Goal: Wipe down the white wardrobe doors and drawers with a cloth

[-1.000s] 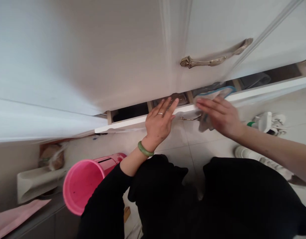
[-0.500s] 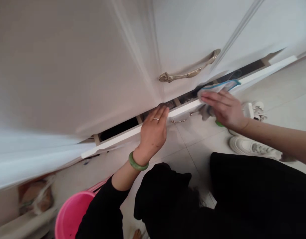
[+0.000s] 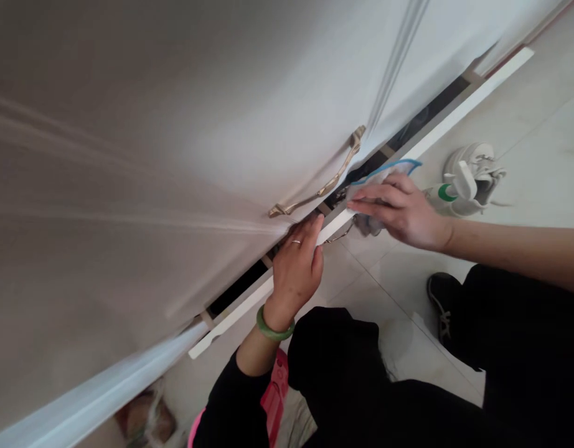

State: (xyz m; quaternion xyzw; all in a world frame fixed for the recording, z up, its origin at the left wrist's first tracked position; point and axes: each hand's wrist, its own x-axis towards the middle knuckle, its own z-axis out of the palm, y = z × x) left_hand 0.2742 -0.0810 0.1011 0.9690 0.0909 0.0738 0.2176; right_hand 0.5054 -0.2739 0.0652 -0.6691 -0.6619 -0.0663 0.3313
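A white drawer [image 3: 474, 102] is pulled out a little at the bottom of the white cabinet, and dark compartments show in its narrow gap. My left hand [image 3: 296, 267], with a ring and a green bangle, grips the top edge of the drawer front; its fingers reach over to the inner side and the thumb is outside. My right hand [image 3: 403, 211] presses a whitish cloth [image 3: 383, 174] with blue trim over the same edge, farther right. Part of the cloth hangs down outside, near the drawer's metal handle [image 3: 342, 234]. The drawer's contents are mostly hidden.
Just above the drawer, a bronze-coloured door handle [image 3: 331, 180] sticks out. White sneakers [image 3: 471, 165] and a spray bottle [image 3: 448, 191] with a green collar stand on the tiles at right. A pink plastic object [image 3: 275, 398] is behind my left arm.
The view has turned, so the drawer edge slants more steeply. My right hand and the cloth have come left along the edge, closer to my left hand, which keeps its hold.
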